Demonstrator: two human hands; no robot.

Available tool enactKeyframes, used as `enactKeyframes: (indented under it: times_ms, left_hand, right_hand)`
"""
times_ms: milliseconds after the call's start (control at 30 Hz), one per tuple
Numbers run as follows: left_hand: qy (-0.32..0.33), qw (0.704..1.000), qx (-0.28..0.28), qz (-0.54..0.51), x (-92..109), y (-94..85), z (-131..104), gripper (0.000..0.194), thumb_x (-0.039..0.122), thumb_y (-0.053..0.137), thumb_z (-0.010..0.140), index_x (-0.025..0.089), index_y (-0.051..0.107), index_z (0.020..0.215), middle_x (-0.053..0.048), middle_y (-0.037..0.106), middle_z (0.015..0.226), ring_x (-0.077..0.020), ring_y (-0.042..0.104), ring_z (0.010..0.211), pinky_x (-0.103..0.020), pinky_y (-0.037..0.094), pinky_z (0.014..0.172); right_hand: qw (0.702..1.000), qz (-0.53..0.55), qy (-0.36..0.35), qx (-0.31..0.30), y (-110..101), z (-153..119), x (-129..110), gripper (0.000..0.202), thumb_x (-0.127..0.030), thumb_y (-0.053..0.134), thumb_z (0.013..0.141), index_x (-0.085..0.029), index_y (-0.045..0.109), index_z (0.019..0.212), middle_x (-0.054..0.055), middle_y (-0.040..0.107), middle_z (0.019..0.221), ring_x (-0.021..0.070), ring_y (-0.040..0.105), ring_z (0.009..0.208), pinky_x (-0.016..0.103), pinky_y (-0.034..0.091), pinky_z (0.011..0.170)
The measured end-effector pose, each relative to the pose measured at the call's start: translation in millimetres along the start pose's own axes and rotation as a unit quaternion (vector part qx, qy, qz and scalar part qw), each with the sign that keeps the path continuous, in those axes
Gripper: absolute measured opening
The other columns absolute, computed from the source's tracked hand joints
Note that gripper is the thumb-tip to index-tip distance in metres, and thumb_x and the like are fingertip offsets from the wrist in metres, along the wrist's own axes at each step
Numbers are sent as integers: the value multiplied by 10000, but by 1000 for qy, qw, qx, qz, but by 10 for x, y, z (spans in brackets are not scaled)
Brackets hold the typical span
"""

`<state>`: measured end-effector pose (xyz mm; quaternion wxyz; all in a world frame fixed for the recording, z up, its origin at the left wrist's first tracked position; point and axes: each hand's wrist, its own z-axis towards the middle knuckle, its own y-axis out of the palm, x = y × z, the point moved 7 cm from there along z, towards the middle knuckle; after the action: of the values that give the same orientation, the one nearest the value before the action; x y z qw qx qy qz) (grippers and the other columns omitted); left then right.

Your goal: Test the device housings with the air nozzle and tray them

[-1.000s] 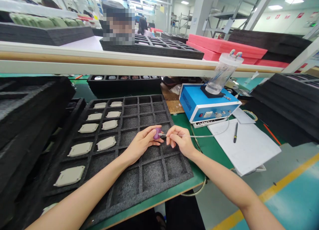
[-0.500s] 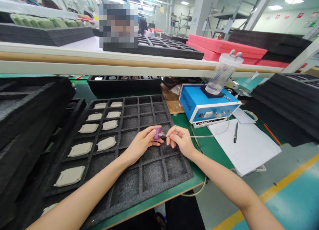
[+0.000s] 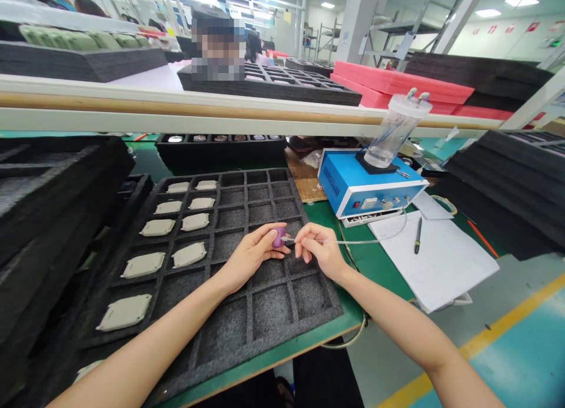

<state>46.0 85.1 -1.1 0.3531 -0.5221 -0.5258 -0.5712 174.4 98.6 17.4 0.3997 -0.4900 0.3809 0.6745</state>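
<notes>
My left hand [image 3: 253, 252] is closed on a small purple part [image 3: 279, 237], pinched between thumb and fingers above the foam tray. In my right hand [image 3: 321, 249], the fingers are closed around the end of a clear thin tube [image 3: 359, 242]. The tube's pale tip [image 3: 288, 239] points left and meets the purple part, though I cannot tell whether it goes in. Below both hands lies the black foam tray [image 3: 269, 337], with pale beige flat pieces [image 3: 143, 264] in several of its left compartments.
A blue box [image 3: 371, 184] with knobs carries a clear cylinder [image 3: 397, 131]; the tube runs to its front. Paper sheets [image 3: 441, 272] with a pen [image 3: 417, 236] lie at right. Stacked black foam trays [image 3: 53, 231] flank the left. A shelf [image 3: 265, 118] crosses ahead, with a person behind it.
Both hands, the purple part and the tube stay in nearly the same place. Behind the shelf, the person's head has shifted slightly right.
</notes>
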Motion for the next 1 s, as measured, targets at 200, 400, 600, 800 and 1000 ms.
enactKeyframes:
  times_ms: [200,400,600,800,1000]
  left_hand:
    - [-4,1000,4,-4,-9,-4,-4,411,424,583,800,152,582,1107,-68,637,934,-172,630,780,-330,494,737]
    - [-2,1000,1,-3,-9,-4,-1,408,428,579,803,158,583,1109,-67,639,934,-174,631,786,-332,493,742]
    - [-2,1000,-1,-3,-16,-8,5,418,430,580,802,152,577,1114,-65,632,928,-175,630,788,-336,492,749]
    - [-4,1000,2,-1,-15,-10,-2,423,432,579,803,153,571,1121,-69,637,941,-170,631,789,-332,491,753]
    - [-5,1000,-1,-5,-33,-10,-4,426,432,587,797,155,569,1119,-63,640,929,-164,632,777,-319,493,739]
  right_hand:
    - [1000,-4,3,3,-7,5,0,76,-220,529,709,-157,561,681,-24,592,505,60,426,354,187,323,382]
    - [1000,0,1,1,-6,5,-1,72,-213,528,708,-157,564,680,-25,592,505,59,430,356,185,323,382]
    - [1000,3,-2,-3,3,3,-9,64,-201,528,711,-155,565,685,-26,593,506,58,430,353,182,323,381]
    - [1000,2,-7,-4,-4,-3,1,67,-187,519,718,-153,568,690,-24,593,508,59,428,352,185,324,382]
    - [1000,5,-5,-3,-3,-2,5,67,-186,520,717,-151,570,690,-26,598,507,58,427,349,180,325,377]
